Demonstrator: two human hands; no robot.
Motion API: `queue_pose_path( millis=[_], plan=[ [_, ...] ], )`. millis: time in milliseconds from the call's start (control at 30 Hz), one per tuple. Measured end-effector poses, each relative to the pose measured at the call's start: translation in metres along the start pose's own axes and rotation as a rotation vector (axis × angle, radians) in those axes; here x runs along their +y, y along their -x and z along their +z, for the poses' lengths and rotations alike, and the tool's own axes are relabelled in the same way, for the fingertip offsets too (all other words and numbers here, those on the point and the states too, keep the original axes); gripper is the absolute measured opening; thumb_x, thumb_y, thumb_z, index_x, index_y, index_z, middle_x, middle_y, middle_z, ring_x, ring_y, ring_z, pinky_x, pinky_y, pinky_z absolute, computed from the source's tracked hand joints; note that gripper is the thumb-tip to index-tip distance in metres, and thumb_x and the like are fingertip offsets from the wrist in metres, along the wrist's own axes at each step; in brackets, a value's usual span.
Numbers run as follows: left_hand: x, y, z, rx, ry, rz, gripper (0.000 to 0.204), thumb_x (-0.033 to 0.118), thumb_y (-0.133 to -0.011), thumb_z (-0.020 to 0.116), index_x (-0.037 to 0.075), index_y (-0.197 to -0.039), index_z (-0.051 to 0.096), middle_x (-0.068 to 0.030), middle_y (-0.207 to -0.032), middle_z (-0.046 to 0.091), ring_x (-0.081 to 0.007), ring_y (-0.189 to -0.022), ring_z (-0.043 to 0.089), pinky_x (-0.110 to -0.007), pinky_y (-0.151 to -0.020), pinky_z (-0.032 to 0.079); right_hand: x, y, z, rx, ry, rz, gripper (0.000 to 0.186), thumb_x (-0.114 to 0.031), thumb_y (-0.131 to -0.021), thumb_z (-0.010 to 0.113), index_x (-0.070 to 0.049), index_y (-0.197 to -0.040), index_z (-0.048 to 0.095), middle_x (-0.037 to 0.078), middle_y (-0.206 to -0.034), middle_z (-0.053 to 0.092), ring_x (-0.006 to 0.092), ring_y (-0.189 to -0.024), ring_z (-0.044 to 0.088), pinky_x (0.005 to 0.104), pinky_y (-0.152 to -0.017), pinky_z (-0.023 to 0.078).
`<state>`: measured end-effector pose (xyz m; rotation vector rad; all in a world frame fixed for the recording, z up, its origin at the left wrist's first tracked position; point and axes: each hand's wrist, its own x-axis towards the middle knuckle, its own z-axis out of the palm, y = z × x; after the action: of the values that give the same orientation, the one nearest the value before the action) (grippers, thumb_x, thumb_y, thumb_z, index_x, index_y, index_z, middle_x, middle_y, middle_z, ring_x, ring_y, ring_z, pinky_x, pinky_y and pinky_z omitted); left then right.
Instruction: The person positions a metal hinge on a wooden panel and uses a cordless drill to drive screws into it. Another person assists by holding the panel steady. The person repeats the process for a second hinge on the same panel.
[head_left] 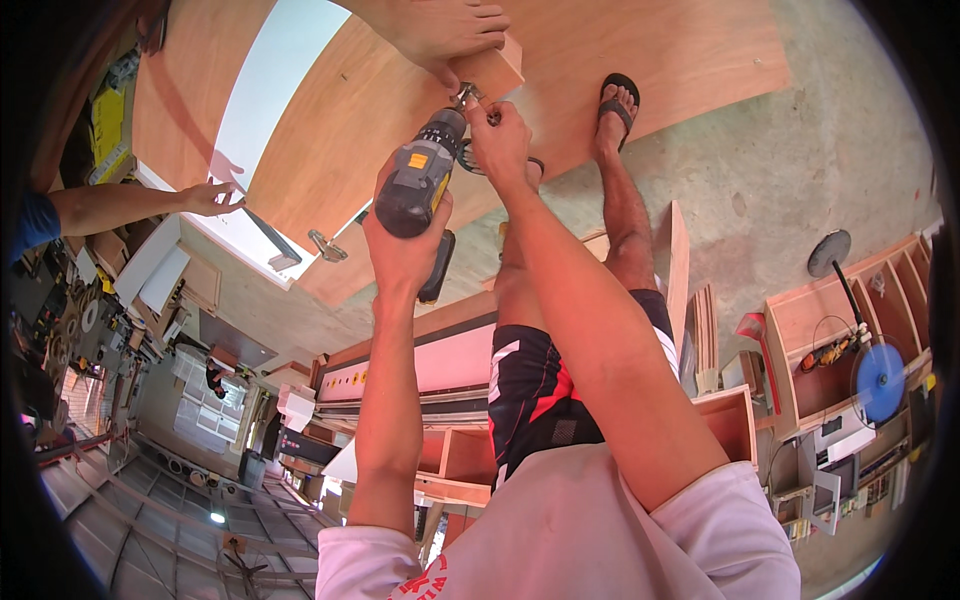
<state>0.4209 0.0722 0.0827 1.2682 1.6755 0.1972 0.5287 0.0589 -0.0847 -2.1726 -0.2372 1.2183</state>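
Observation:
My left hand (pixel 397 265) is wrapped around the grip of a grey and black cordless drill (pixel 412 188) with yellow accents. The drill's chuck points away from me, at a metal hinge (pixel 466 94) by the end of a wooden piece (pixel 490 72). My right hand (pixel 503 143) is closed right beside the drill's tip, its fingers pinched at the hinge; a small dark thing shows at the fingers, too small to name. Another person's hand (pixel 450 35) lies over the wooden piece from the far side. A second metal hinge (pixel 326 246) sits on the panel's edge further left.
Large wooden panels (pixel 660 60) and a white strip (pixel 275 75) spread beneath the work. Another hand (pixel 212 198) reaches in from the left. My sandalled foot (pixel 618 100) stands on a panel. Wooden boxes (pixel 800 340) and a blue disc fan (pixel 880 382) are at the right.

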Motion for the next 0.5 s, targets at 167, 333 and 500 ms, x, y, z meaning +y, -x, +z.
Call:
queue_pose_path(
  millis=[167,333,500],
  plan=[
    [0.003,0.0,0.0,0.005,-0.015,0.0,0.062,0.011,-0.088,0.082,0.002,-0.144,0.057,-0.0076,-0.114,0.073,-0.0127,-0.096,0.067,-0.031,-0.085,0.055,-0.001,0.0,-0.001,-0.007,0.013,0.043,0.051,-0.046,-0.091,0.075,0.005,-0.094,0.07,0.022,-0.082,0.072,0.0347,-0.08,0.071,0.044,-0.078,0.055],
    [0.018,-0.003,0.0,0.002,-0.042,0.008,0.065,0.01,-0.085,0.08,0.004,-0.146,0.056,-0.0123,-0.118,0.076,-0.0165,-0.104,0.072,-0.032,-0.095,0.054,-0.003,-0.001,-0.005,-0.061,0.008,0.05,0.05,-0.046,-0.092,0.073,0.002,-0.1,0.07,0.024,-0.091,0.074,0.0402,-0.091,0.072,0.0477,-0.085,0.054],
    [0.041,-0.011,-0.004,-0.029,-0.171,0.022,0.066,0.008,-0.082,0.078,0.007,-0.145,0.057,-0.0146,-0.115,0.077,-0.0217,-0.103,0.076,-0.033,-0.091,0.057,-0.005,-0.001,-0.006,-0.082,0.007,0.072,0.05,-0.047,-0.092,0.072,0.001,-0.104,0.071,0.025,-0.095,0.075,0.0436,-0.096,0.072,0.0501,-0.09,0.054]
  ],
)
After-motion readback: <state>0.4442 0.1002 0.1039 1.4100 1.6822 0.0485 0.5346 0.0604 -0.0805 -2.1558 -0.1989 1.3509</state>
